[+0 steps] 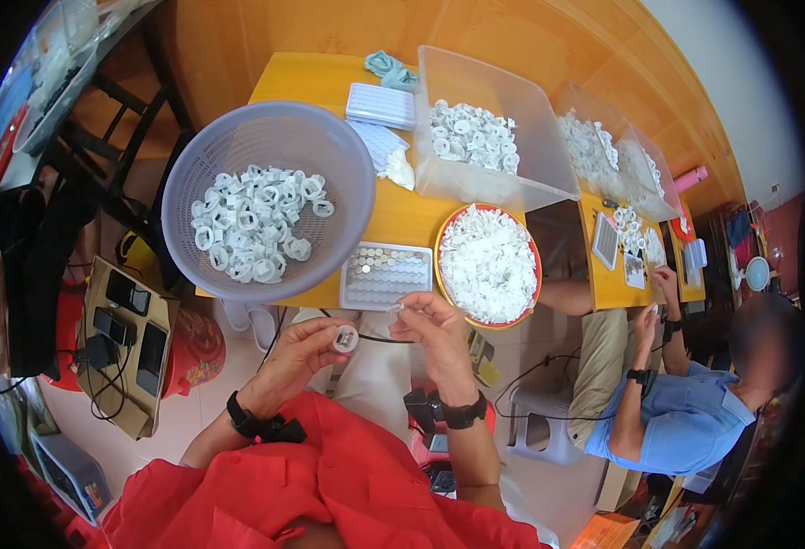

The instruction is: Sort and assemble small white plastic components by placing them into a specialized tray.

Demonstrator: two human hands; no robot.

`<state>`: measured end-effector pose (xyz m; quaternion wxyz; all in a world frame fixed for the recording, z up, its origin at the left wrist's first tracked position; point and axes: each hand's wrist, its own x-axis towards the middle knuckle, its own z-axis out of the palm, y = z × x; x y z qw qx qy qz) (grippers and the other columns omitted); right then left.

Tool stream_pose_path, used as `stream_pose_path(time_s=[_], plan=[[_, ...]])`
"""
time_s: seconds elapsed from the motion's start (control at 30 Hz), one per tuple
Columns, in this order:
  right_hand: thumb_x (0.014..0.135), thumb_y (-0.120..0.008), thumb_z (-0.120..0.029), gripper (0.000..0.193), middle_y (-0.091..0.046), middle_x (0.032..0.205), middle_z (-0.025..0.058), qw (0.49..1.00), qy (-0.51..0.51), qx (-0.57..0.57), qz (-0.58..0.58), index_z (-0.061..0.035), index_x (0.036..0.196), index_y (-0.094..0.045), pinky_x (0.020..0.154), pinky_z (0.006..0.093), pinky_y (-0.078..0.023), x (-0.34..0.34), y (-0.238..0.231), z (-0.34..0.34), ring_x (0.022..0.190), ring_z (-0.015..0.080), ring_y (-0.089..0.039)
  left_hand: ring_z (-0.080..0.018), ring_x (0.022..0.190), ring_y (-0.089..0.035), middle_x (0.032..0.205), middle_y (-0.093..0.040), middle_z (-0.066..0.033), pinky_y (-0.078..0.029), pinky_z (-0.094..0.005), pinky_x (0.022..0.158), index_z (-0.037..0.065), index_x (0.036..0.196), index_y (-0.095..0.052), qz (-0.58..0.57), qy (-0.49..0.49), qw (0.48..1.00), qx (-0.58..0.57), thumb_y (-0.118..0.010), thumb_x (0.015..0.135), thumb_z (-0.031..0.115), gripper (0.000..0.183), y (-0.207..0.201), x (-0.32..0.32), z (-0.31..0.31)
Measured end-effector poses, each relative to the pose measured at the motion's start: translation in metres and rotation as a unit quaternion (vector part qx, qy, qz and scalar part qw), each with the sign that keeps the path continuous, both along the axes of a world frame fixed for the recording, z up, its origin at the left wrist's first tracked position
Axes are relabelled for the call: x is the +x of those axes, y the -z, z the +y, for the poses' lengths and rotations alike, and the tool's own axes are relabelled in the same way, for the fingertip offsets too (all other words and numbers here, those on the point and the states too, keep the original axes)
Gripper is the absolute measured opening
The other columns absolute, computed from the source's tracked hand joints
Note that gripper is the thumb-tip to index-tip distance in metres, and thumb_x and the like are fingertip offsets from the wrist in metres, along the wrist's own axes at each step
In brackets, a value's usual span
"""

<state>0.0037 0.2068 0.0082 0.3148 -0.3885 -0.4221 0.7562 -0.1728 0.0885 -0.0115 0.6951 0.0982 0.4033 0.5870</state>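
Between the thumb and fingers of my left hand (303,355) is a round white plastic part (345,339) with a dark middle. My right hand (437,340) is closed in a pinch on a small whitish piece (396,308), too small to name. Just beyond both hands, a white tray with round pockets (388,294) holds several silvery discs that look like button cells (367,259). Right of the tray stands a red-rimmed yellow bowl (438,265) heaped with small white pieces (486,261). A large grey basket (329,137) at the left contains many white ring-shaped plastic parts (251,220).
A clear plastic bin (535,174) with more white parts stands at the back of the yellow table (306,78), beside stacked trays (380,104). A co-worker in a blue shirt (686,412) sits at the right. Phones (128,293) lie in a cardboard box at the left.
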Motion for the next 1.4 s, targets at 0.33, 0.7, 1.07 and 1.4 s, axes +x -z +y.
stream_pose_path(time_s=[0.33,0.7,1.07,1.4], plan=[[0.083,-0.056,-0.003,0.012,-0.063,0.082,0.0093,0.979,-0.05,-0.135,0.142,-0.0005,0.094,-0.057,0.067,0.0306,-0.055,0.006,-0.001,-0.006,0.074,0.0208,-0.066,-0.0094,0.088,-0.058,0.1,-0.061,-0.0038,-0.05,-0.0222,0.074,0.002,0.11,-0.058,0.007,0.012,1.0,-0.003,-0.053,0.09,0.017,0.025,-0.002,0.001,-0.002],[0.082,-0.056,0.004,0.013,-0.06,0.089,0.0102,0.997,-0.068,0.032,0.032,0.0048,0.095,-0.055,0.07,0.0267,-0.054,-0.005,-0.021,-0.025,0.076,0.0172,-0.064,-0.0075,0.086,-0.056,0.097,-0.06,-0.0017,-0.049,-0.0232,0.076,0.002,0.111,-0.057,0.007,0.034,0.999,0.017,-0.051,0.092,0.019,0.026,-0.011,0.004,-0.001],[0.078,-0.057,0.007,0.016,-0.059,0.087,0.0071,0.967,-0.099,0.228,-0.051,0.0033,0.093,-0.062,0.067,0.0224,-0.05,-0.011,-0.018,-0.035,0.07,0.0133,-0.061,-0.0078,0.079,-0.058,0.091,-0.059,-0.0013,-0.049,-0.0214,0.072,0.002,0.109,-0.058,-0.007,0.026,0.999,0.021,-0.05,0.092,0.017,0.024,-0.007,0.005,-0.002],[0.073,-0.062,0.004,0.017,-0.06,0.08,0.0077,0.912,-0.122,0.351,-0.17,0.0,0.089,-0.065,0.062,0.0239,-0.046,-0.018,-0.036,-0.041,0.068,0.0135,-0.059,-0.0088,0.081,-0.058,0.097,-0.06,-0.0037,-0.049,-0.0215,0.07,0.001,0.107,-0.059,-0.003,0.048,0.998,0.031,-0.053,0.091,0.018,0.024,-0.001,0.006,-0.001]])
